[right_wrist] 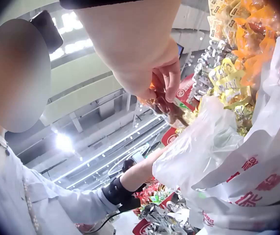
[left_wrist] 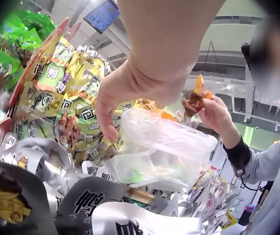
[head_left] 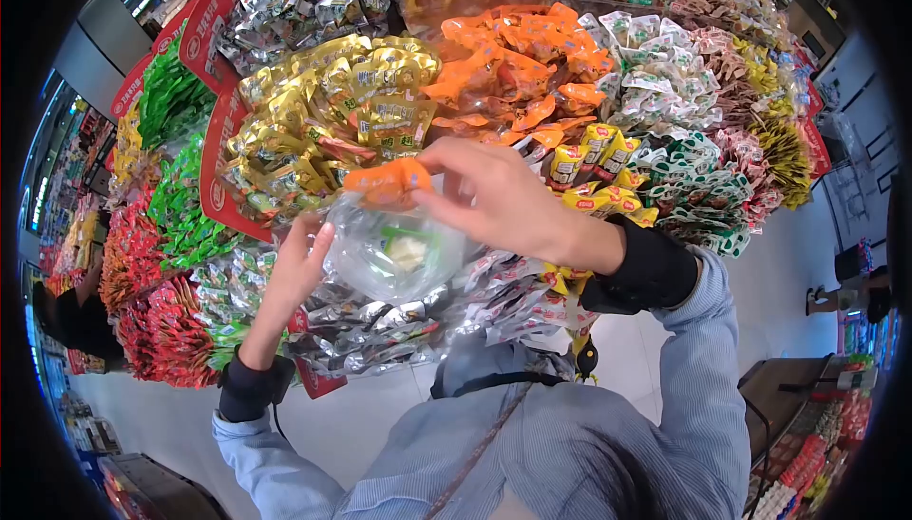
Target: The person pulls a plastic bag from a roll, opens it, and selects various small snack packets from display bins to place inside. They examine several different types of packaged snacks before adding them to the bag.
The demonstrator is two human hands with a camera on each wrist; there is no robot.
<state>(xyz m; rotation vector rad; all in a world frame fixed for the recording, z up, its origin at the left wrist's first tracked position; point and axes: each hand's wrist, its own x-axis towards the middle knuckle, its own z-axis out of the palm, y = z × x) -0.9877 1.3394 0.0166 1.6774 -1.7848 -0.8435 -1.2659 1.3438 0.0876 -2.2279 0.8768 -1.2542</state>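
My right hand pinches a small orange snack packet between thumb and fingers, just above a clear plastic bag. Brown contents show through the packet in the left wrist view. At the bag's left edge, my left hand grips the thin plastic with thumb and fingers. Inside the bag lies a packet with green and white on it. The right wrist view shows the bag hanging beside the snack pile, below the right hand.
Heaped snack packets surround the bag: gold ones and orange ones behind, silver ones in front, yellow ones to the right. A red divider sign stands between the gold and green packets.
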